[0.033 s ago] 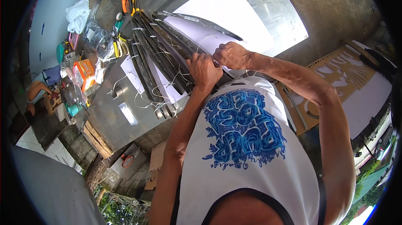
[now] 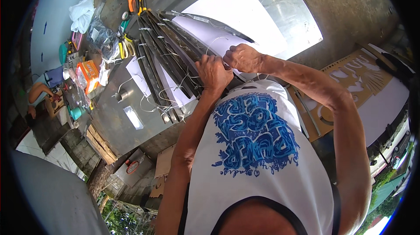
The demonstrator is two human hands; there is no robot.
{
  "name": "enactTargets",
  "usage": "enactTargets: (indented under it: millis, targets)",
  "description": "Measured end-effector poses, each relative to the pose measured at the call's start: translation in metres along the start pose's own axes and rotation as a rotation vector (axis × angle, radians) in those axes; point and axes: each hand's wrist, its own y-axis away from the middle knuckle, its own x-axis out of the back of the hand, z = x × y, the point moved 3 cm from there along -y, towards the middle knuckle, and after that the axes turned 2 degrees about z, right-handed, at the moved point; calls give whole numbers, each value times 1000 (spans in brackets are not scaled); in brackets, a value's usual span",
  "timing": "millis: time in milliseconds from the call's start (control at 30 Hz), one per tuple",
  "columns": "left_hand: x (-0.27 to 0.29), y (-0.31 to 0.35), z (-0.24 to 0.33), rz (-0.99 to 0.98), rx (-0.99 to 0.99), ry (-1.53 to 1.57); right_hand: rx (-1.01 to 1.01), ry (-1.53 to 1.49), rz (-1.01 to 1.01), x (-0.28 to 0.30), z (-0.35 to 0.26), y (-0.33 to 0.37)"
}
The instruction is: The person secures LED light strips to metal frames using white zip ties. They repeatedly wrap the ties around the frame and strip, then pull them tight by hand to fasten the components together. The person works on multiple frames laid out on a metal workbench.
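Note:
A bundle of long dark metal strips (image 2: 164,55) lies along a grey metal table (image 2: 118,121), with thin white wires (image 2: 175,92) tied around and trailing from it. Both hands meet at the near end of the bundle. My left hand (image 2: 213,72) is closed in a fist on a strip and its wire. Just right of it and touching it, my right hand (image 2: 243,57) pinches the same thin white wire, which loops up above the knuckles. What the fingertips do is hidden.
Orange-handled pliers (image 2: 132,3), yellow-handled cutters (image 2: 124,47), a clear plastic bag (image 2: 103,38), a white cloth (image 2: 82,12) and an orange box (image 2: 89,72) sit at the table's far left. A white sheet (image 2: 245,16) lies beyond the hands. A brown cut-out board (image 2: 350,82) lies right. Another person's arm (image 2: 38,91) shows at the left.

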Motion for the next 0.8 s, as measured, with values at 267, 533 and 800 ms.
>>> enactTargets:
  millis: [267, 533, 800]
  targets:
    - [7, -1, 2, 35, 59, 34, 116, 38, 46, 6, 0, 1]
    - [3, 4, -1, 36, 126, 61, 141, 0, 93, 3, -1, 2]
    - [4, 6, 3, 36, 141, 118, 97, 30, 41, 0, 0, 9]
